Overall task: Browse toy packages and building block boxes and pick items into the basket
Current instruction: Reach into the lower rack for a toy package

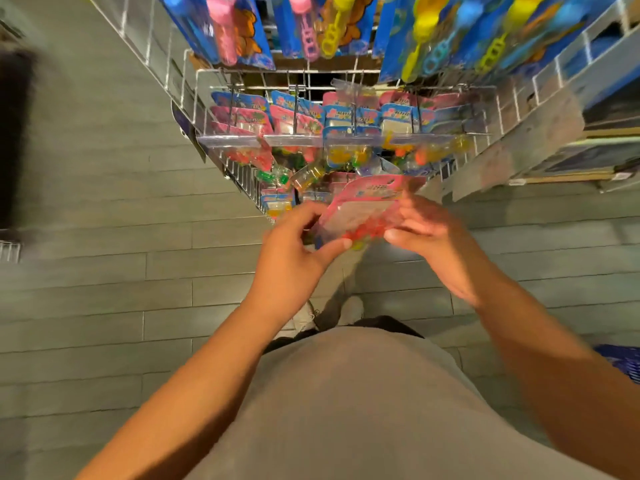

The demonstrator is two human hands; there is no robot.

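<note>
1. A grey shirt (346, 410) is filling the lower frame; both bare forearms are reaching forward over the plank floor (104, 271), with shoe tips showing below the hands.
2. The left hand (294, 258) is curling its grip round the lower left edge of a pink toy package (363, 209), thumb tip pressing the clear front.
3. The right hand (429, 237) is meeting the package's right edge; blur is obscuring whether its fingers are pinching or only touching.
4. The package is sitting between both hands, tilted, in front of the wire rack (242, 168); its reddish contents are smearing beyond recognition.
5. Behind it, small pink and blue carded toys (298, 116) are hanging in rows on the rack.
6. Farther up, long blue bubble-wand packs (311, 26) are hanging, cut off at the top edge.
7. A blue basket corner (623, 362) is showing at the right edge, mostly cropped.
</note>
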